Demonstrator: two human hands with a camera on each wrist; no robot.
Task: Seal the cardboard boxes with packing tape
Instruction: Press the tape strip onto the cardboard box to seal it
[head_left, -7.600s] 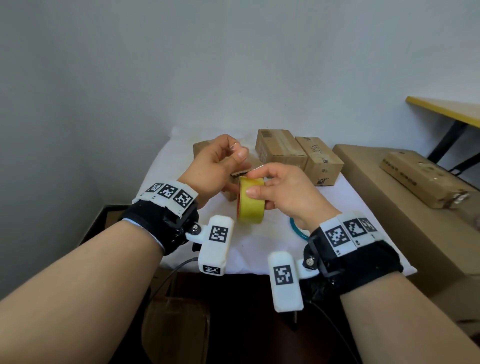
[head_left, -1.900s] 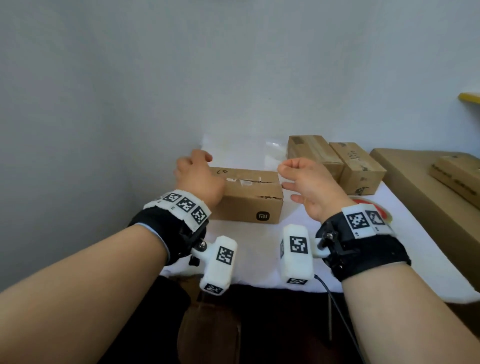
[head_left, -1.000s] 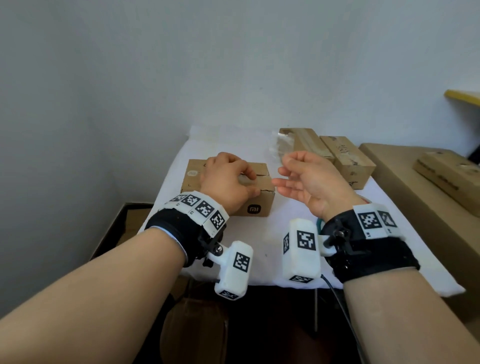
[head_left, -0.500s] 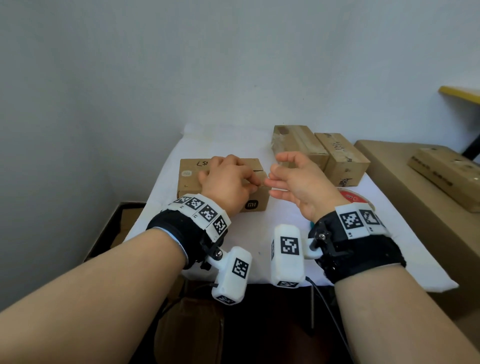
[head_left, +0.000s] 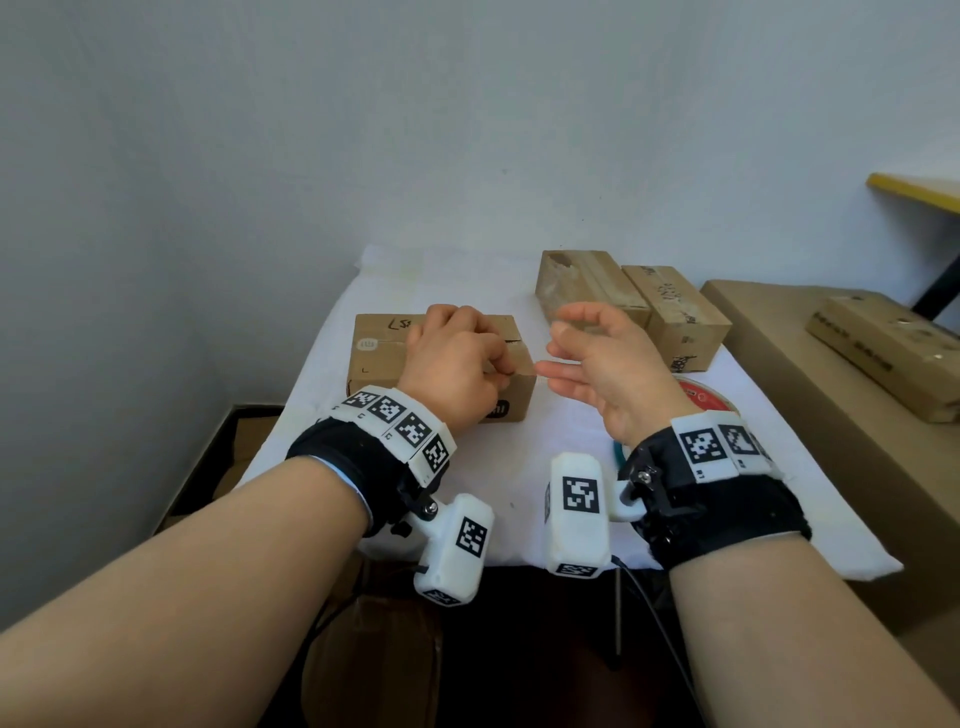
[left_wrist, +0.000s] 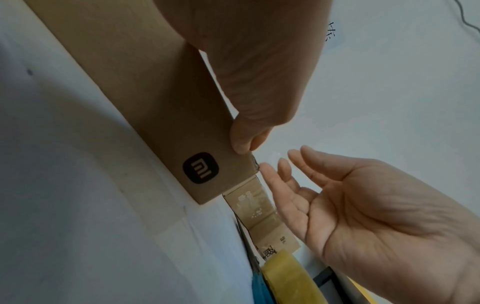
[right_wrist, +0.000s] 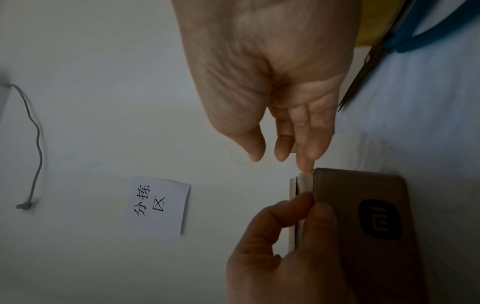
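While the left hand (head_left: 457, 364) sits on top of the near cardboard box (head_left: 379, 358), its thumb and forefinger are pinching the flap at the box's right end (right_wrist: 298, 205), and that looks like a steadying grip, keeping the end closed so it can be dealt with. Moving across, the right hand (head_left: 608, 364) is spread and relaxed, holding nothing, one fingertip (right_wrist: 307, 166) just touching the upper corner of that same end, probably nudging the flap flush (whether any tape is stuck there yet, I can't make out). Down on the white cloth (head_left: 519, 467) beside it lie the blue-handled scissors (right_wrist: 405, 39) and the yellow roll of packing tape (left_wrist: 288, 275), near the right wrist and close enough to grab, which suits a job that keeps swapping between holding and taping. Further right, towards the back, two more boxes (head_left: 634, 296) stand side by side touching each other, parked clear of the working spot. Off the table's right edge a larger carton (head_left: 831, 441) carries one more flat box (head_left: 888, 348), well apart from the action. My read: this end gets pressed shut before the tape comes back.
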